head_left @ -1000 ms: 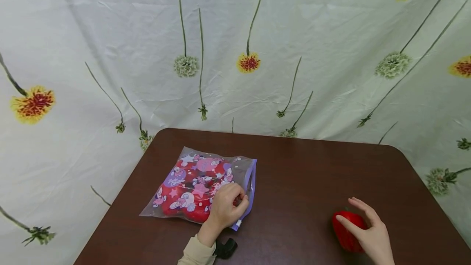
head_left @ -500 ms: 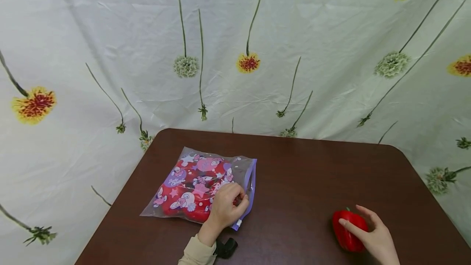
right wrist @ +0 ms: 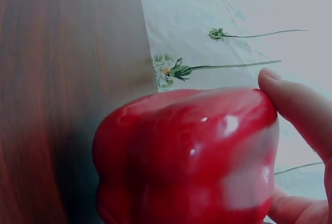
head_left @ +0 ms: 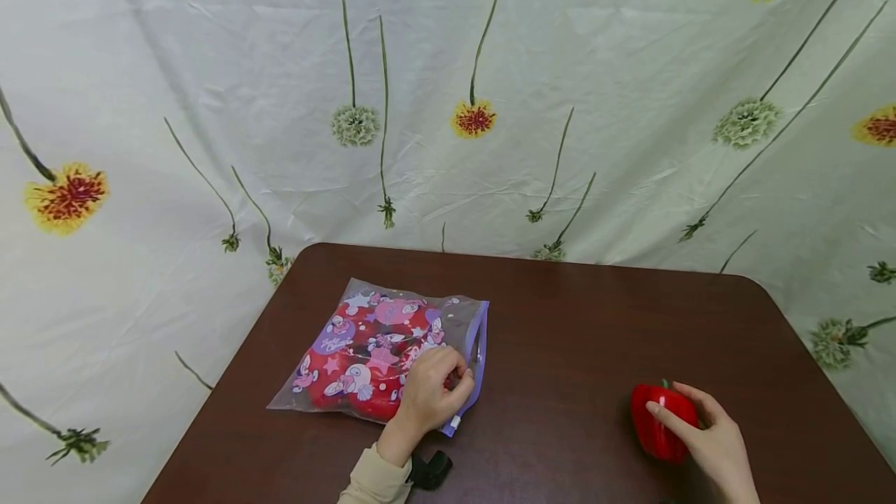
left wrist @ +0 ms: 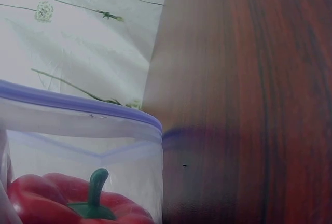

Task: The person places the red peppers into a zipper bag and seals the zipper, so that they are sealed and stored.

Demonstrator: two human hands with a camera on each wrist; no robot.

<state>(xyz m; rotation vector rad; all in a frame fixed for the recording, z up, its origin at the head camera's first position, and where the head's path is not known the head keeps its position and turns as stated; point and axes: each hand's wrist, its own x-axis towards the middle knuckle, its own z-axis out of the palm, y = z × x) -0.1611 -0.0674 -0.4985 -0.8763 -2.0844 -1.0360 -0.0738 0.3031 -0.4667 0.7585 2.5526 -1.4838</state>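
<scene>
A clear zip bag (head_left: 381, 360) with pink and purple cartoon print lies on the table at left centre, bulging with red contents. My left hand (head_left: 428, 391) is curled at its purple-edged mouth and holds the bag there; the fingertips are hidden. In the left wrist view the bag's purple rim (left wrist: 78, 103) stands parted, and a red bell pepper (left wrist: 46, 198) with a green stem shows inside. At the right, my right hand (head_left: 717, 438) grips another red bell pepper (head_left: 658, 422) between thumb and fingers. In the right wrist view this bell pepper (right wrist: 187, 156) fills the lower middle.
The dark brown table (head_left: 560, 348) has rounded far corners. A white cloth (head_left: 434, 45) printed with flowers hangs behind its far edge. A black wrist device (head_left: 430, 471) sits below the left sleeve (head_left: 378, 477).
The right hand has closed on the bell pepper, which now appears slightly higher in the head view than before. The left hand and the bag have stayed in place.
</scene>
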